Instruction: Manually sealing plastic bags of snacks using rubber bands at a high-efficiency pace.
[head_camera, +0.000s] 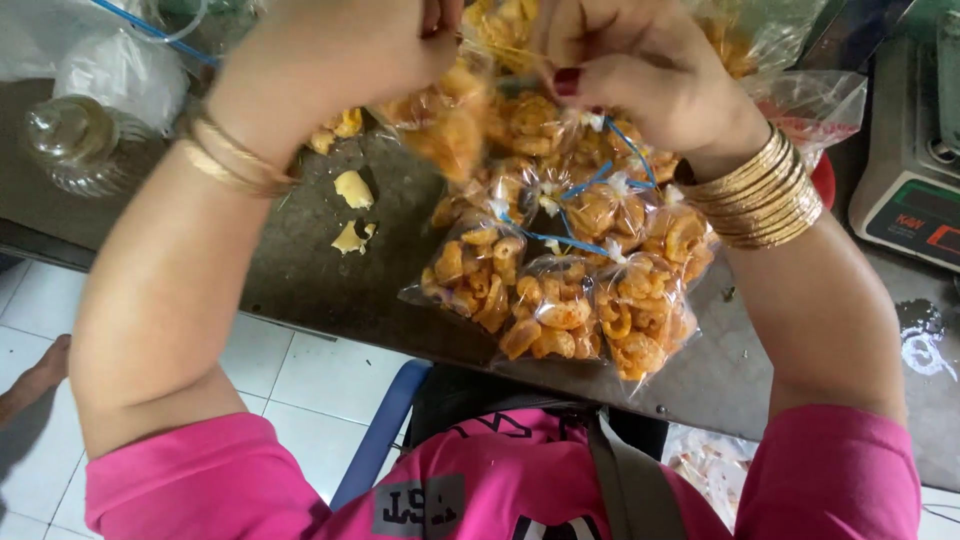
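We hold one small clear bag of orange fried snacks (445, 125) raised above the table (310, 270), so its neck is free to be worked. Our left hand (340, 45) is closed around the bag's top; our right hand (630, 70) pinches at the neck beside it, fingers curled. Below, the tied bags (560, 280) lie bunched together near the table's front edge, their blue strings (610, 160) gathered upward. A scale (915, 200) stands at the right, a glass jar (75, 140) at the left.
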